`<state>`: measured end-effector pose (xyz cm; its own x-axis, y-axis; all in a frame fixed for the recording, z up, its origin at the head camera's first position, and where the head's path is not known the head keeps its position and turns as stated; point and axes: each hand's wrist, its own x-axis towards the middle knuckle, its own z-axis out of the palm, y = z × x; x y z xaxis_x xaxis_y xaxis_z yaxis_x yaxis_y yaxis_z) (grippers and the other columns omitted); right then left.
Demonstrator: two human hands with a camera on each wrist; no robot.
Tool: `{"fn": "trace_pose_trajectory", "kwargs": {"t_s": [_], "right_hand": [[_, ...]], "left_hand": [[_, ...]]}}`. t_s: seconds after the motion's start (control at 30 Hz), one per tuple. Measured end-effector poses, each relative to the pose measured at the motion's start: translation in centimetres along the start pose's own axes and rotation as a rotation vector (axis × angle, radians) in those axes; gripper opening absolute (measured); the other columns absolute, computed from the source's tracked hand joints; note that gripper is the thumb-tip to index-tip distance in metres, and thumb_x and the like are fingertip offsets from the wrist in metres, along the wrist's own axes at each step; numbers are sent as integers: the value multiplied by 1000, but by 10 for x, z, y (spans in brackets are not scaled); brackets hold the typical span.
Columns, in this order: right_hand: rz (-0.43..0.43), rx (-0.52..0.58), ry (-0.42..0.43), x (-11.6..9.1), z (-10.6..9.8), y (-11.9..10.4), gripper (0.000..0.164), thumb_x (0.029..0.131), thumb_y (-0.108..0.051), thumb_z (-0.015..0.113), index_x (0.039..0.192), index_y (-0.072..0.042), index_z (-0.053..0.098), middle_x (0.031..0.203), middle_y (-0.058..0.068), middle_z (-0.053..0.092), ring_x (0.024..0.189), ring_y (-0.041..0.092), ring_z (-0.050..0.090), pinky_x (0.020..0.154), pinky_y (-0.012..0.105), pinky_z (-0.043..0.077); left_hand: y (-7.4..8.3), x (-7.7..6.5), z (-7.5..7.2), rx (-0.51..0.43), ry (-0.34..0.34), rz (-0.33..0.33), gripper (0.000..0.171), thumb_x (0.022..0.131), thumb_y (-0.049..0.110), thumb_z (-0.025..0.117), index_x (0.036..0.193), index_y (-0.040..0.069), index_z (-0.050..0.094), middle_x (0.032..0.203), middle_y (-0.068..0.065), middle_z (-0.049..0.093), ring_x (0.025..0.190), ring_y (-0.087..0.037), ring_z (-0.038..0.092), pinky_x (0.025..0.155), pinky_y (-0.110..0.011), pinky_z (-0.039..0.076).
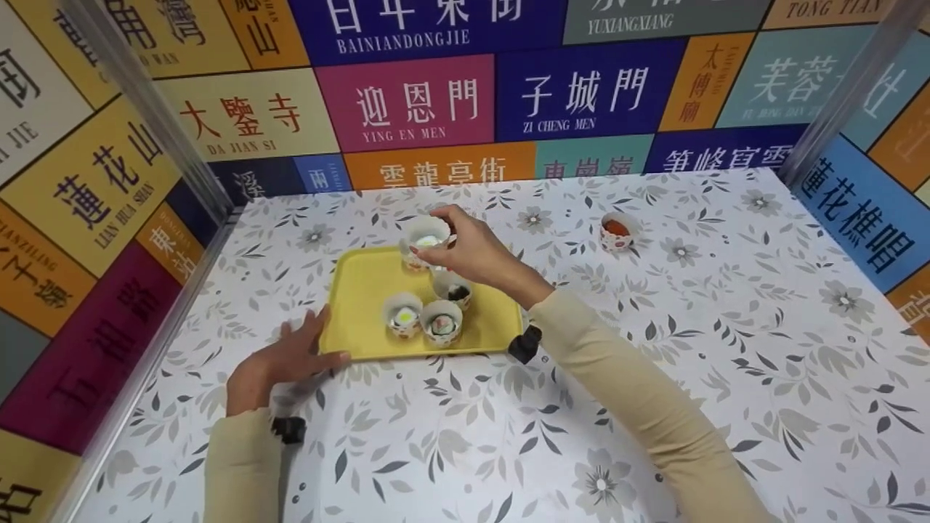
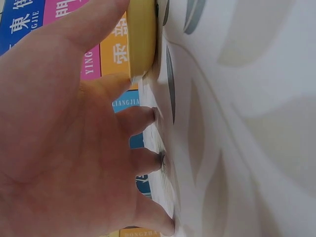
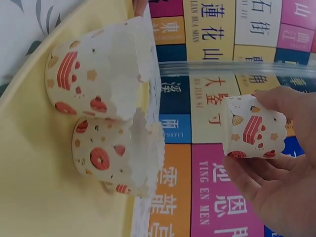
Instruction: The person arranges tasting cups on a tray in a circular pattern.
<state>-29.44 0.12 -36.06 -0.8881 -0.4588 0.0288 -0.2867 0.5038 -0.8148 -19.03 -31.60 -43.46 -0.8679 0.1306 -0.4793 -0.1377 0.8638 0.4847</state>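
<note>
My right hand (image 1: 479,250) pinches a printed paper baking cup (image 1: 425,229) between thumb and fingers, above the far edge of a yellow tray (image 1: 360,290). Something white lies inside that cup; in the right wrist view the cup (image 3: 254,129) is off the tray. Three similar cups stand on the tray: one holding a white piece with a yellow-green centre (image 1: 405,317), one a pinkish-white piece (image 1: 442,325), one a black-and-white piece (image 1: 458,293). My left hand (image 1: 283,356) rests at the tray's near left corner, fingers spread, fingertips on the table in the left wrist view.
Another paper cup (image 1: 616,240) with orange-red contents stands on the table to the right, away from the tray. A floral cloth (image 1: 450,436) covers the table. Colourful panels with lettering (image 1: 407,102) wall in the back and sides.
</note>
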Motion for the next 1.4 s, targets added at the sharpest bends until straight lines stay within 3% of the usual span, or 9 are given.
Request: {"fn": "trace_pose_trajectory", "kwargs": {"t_s": [0.4,0.67,1.03,1.23,1.4], "right_hand": [[-12,-60,-28,19,38,-6,71,93,-36,71,151,-15,37,155,5,45,121,20,56,104,39,48],[13,-117,-74,30,60,-9,72,91,-37,72,151,-15,38,158,5,41,143,20,44,115,39,42],[45,-154,-109,43,88,-8,75,89,-36,74,150,-9,39,150,11,49,137,24,49,112,38,45],[66,-169,-123,41,94,-8,74,91,-37,72,151,-11,38,150,9,50,136,23,50,109,40,47],[95,-236,-118,41,99,-5,74,89,-39,72,151,-13,40,141,9,59,129,26,55,103,42,50]], "left_hand": [[2,0,-3,18,3,14,109,90,67,58,162,19,-8,167,-21,-16,148,-54,-23,115,-76,-3],[1,0,-3,-13,0,-46,109,87,70,59,162,26,-7,168,-14,-17,149,-49,-24,116,-74,-6],[-3,-2,-3,-1,-4,-51,110,87,71,58,161,26,-9,168,-14,-18,149,-50,-24,115,-75,-7],[0,0,-1,5,1,-37,108,89,69,58,162,22,-7,167,-17,-16,148,-52,-23,116,-75,-6],[0,1,2,2,3,-29,108,89,67,58,162,22,-7,168,-17,-15,149,-52,-22,116,-75,-4]]}}
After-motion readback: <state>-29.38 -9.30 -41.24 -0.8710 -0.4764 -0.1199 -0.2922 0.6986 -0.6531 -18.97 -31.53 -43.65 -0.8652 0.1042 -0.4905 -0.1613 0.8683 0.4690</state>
